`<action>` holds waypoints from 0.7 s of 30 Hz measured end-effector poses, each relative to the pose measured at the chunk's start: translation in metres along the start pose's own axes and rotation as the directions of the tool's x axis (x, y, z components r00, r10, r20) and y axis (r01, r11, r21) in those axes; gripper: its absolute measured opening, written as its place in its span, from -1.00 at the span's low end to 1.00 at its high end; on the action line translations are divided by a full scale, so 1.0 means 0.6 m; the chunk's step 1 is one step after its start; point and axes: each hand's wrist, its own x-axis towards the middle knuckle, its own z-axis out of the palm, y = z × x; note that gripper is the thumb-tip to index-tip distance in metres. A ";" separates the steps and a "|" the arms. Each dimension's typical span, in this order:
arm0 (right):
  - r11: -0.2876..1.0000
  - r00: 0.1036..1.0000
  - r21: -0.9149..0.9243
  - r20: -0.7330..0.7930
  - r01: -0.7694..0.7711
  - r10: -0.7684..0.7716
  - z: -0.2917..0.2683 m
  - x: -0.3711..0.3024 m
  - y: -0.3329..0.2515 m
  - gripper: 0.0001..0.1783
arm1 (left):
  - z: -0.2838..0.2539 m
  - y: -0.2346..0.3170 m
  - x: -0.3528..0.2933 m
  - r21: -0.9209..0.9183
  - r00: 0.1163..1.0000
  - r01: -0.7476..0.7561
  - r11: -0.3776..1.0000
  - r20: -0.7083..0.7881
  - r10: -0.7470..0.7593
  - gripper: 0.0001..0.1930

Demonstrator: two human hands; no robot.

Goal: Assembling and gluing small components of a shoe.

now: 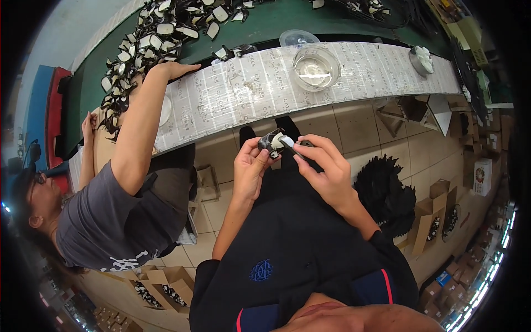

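Observation:
Over my lap, my left hand (pixel 250 169) grips a small glossy black piece with a cream-white inner face (pixel 271 143). The piece looks like one of the parts heaped on the bench, though its exact kind is unclear. My right hand (pixel 327 166) is closed on a dark-handled tool with a white, brush-like tip (pixel 287 141). That tip meets or nearly meets the pale face of the piece; contact is hard to make out. Beyond my hands, a clear round tub (pixel 316 68) with see-through contents stands on the paper-covered bench edge (pixel 249 91).
Many black-and-white parts (pixel 146 47) lie heaped on the green surface (pixel 265 22). At my left a co-worker (pixel 110 216) reaches over them. A clear lid (pixel 298 39) and a metal cup (pixel 422 60) sit farther off. Cartons (pixel 431 218) and a black pile (pixel 385 193) are on the floor.

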 end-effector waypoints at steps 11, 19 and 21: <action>0.971 0.982 -0.154 0.082 0.181 -0.170 0.013 -0.016 0.009 -0.63 | 0.008 0.002 -0.003 -0.013 1.000 0.002 1.000 0.004 -0.002 -0.71; 0.962 0.976 -0.169 0.076 0.215 -0.205 0.019 -0.022 0.014 -0.62 | 0.013 0.002 -0.005 -0.020 1.000 0.003 1.000 0.021 -0.002 -0.66; 0.966 0.977 -0.156 0.074 0.208 -0.199 0.021 -0.022 0.014 -0.63 | 0.011 0.000 -0.005 -0.019 1.000 -0.001 1.000 0.020 0.002 -0.66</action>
